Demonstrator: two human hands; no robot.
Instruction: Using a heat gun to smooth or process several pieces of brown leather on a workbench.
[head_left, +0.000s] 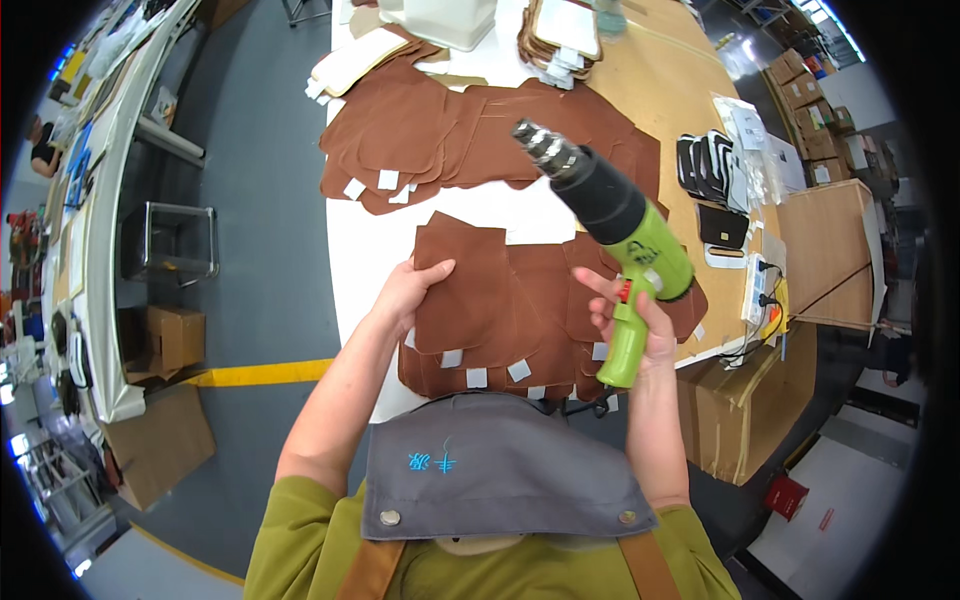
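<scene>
My left hand (409, 289) pinches the left edge of a brown leather-like panel (465, 292), thumb on top. That panel lies over a near pile of similar brown pieces (536, 330), several bearing small white tags (476, 377) along their lower edges. A green heat gun (652, 244) is gripped by its handle in my right hand (652, 326). Its metal nozzle (544, 146) points up and to the left, above the panels. My right index finger extends past the red trigger. Beyond, a second spread of brown panels (480, 135) covers the white table surface (375, 262).
At the far end stand a white plastic bin (442, 22) and a tagged stack of pieces (559, 37). Black pouches (705, 169) and a power strip (756, 289) with plugged-in cords lie right. A cardboard box (750, 412) sits beside the table; a stool (169, 240) stands left.
</scene>
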